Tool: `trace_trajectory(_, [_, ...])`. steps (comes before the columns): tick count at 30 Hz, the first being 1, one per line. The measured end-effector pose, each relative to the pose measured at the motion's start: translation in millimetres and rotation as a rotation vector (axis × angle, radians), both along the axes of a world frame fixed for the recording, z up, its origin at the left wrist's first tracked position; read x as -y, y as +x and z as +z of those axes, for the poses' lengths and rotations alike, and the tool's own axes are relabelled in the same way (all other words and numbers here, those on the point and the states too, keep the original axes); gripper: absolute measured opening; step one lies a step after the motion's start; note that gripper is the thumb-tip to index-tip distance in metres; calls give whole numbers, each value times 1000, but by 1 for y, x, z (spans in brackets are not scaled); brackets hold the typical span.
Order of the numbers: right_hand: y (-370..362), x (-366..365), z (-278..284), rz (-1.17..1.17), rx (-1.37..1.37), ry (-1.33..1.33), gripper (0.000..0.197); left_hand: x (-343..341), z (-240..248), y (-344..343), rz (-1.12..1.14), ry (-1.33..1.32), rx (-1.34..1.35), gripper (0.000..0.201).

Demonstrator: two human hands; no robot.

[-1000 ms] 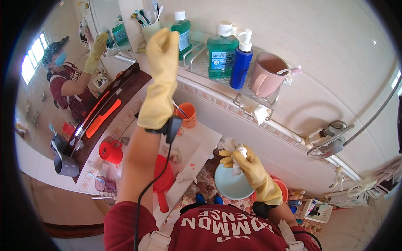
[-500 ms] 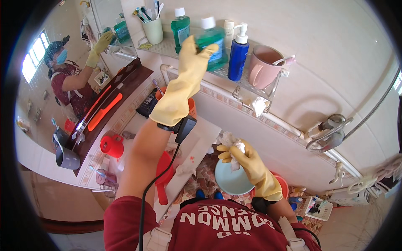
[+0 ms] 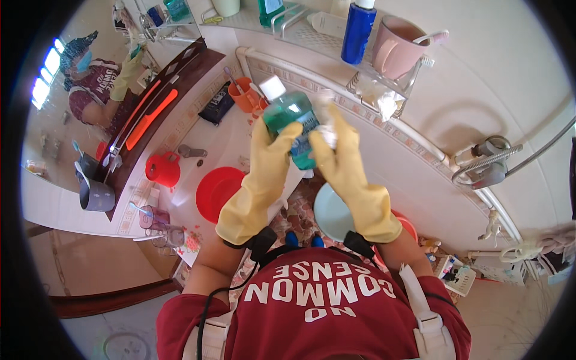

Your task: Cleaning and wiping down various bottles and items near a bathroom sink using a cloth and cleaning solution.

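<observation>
My left hand (image 3: 268,157), in a yellow rubber glove, grips a green mouthwash bottle (image 3: 281,114) with a white cap, tilted over the sink counter. In my right hand (image 3: 341,157), gloved alike, is a crumpled white cloth (image 3: 327,123), closed up against the bottle's right side. The cloth is partly hidden by the fingers and blurred. Above, the wire shelf (image 3: 294,37) holds a second green bottle (image 3: 270,13), a blue pump bottle (image 3: 359,36), a white tube lying on its side (image 3: 329,24) and a pink mug (image 3: 393,51) with a toothbrush.
On the left counter are a red basin (image 3: 217,191), a red mug (image 3: 162,168), an orange cup (image 3: 245,96) and a dark pouch (image 3: 216,108). A light blue basin (image 3: 333,210) sits below my right forearm. A shower mixer (image 3: 493,161) juts from the right wall.
My left hand has taken the mouthwash bottle off the shelf and down toward my body. My right hand has risen with the cloth to meet it. The view has shifted slightly lower.
</observation>
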State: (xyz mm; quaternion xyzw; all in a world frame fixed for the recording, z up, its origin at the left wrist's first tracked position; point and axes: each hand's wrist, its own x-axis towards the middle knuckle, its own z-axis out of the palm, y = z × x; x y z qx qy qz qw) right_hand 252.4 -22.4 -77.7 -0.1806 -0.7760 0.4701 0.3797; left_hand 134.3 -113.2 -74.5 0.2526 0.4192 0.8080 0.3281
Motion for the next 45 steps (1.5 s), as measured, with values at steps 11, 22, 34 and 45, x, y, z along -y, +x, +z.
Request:
trace_trajectory(11, [-7,18,-5,177,-46,-208,49,48,-19,0,-307,-178,-116,45])
trace_trajectory(22, [7,18,6,255,168,-467,52,44,-34,-11,-355,-384,-284,33])
trace_trajectory(34, [11,0,-18,132,31,40,36,43,-31,0,-336,-475,-193,43])
trace_trajectory(45, [9,1,-23,287,-245,-706,52,45,-35,5,-492,-335,-179,48])
